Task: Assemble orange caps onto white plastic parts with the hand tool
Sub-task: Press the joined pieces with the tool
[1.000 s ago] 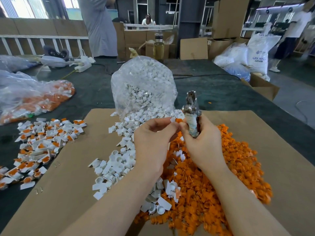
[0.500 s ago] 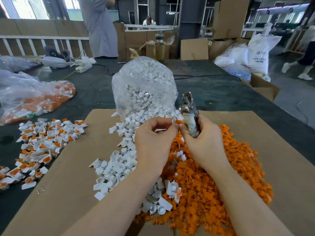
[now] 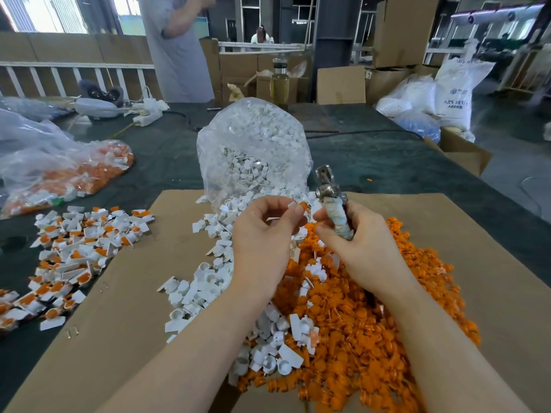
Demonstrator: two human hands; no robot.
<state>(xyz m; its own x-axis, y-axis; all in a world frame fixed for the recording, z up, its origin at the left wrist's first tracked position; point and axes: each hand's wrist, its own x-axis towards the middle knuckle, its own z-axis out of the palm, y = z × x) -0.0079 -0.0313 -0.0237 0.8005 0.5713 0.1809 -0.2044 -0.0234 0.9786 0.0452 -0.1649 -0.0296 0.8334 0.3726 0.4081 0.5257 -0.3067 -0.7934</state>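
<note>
My left hand (image 3: pixel 262 234) pinches a small white plastic part with an orange cap (image 3: pixel 301 207) between thumb and fingertips. My right hand (image 3: pixel 357 245) grips the wrapped handle of a metal hand tool (image 3: pixel 329 195), whose steel head points up and away. The two hands sit close together above the piles. A heap of loose orange caps (image 3: pixel 372 323) lies under my right forearm. White plastic parts (image 3: pixel 208 281) spill from a clear bag (image 3: pixel 253 150) onto the cardboard sheet (image 3: pixel 492 278).
Assembled white-and-orange pieces (image 3: pixel 74 248) lie at the left on the dark table (image 3: pixel 167 162). A plastic bag of orange and white pieces (image 3: pixel 65 174) sits far left. A bottle (image 3: pixel 279 81), boxes and sacks stand behind; a person (image 3: pixel 176 46) stands at the far edge.
My hands have drawn slightly apart; the orange-capped part now shows at my left fingertips. The tool stays upright in my right hand.
</note>
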